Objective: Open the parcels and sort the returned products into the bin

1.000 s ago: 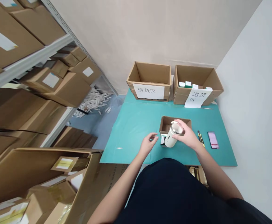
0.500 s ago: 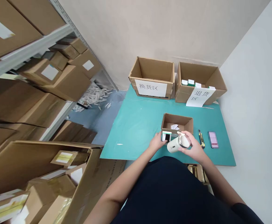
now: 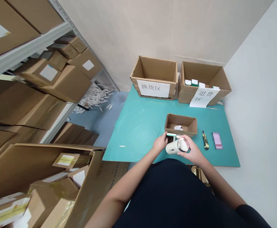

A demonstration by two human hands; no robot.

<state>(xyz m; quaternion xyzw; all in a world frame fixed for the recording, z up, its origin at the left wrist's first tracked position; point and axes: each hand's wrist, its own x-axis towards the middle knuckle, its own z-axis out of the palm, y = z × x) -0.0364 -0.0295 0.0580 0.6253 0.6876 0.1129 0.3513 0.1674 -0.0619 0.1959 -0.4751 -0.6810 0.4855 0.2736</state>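
Presently, right fingers point(image 3: 191, 147): closed round the shiny end of a white canister point(image 3: 175, 147), gripping it.
Left fingers point(image 3: 164, 138): pinched on a small white-and-green box point(image 3: 171, 135).
Right hand point(image 3: 194, 153): holds the canister on its side, just above the near edge of the worktop point(image 3: 138, 126).
Left hand point(image 3: 160, 144): keeps the box against the front wall of the small open carton point(image 3: 192, 124).
Small carton contents: white paper only, as far as can be seen.
Beside it: utility knife point(image 3: 205, 140) and phone point(image 3: 217, 141), untouched.
Far edge: two labelled cartons; the left carton point(image 3: 154, 90) shows nothing inside, the right carton point(image 3: 221, 84) holds several small boxes.
Progress, as judged: canister and box are out and in hand; neither is in a labelled carton yet.
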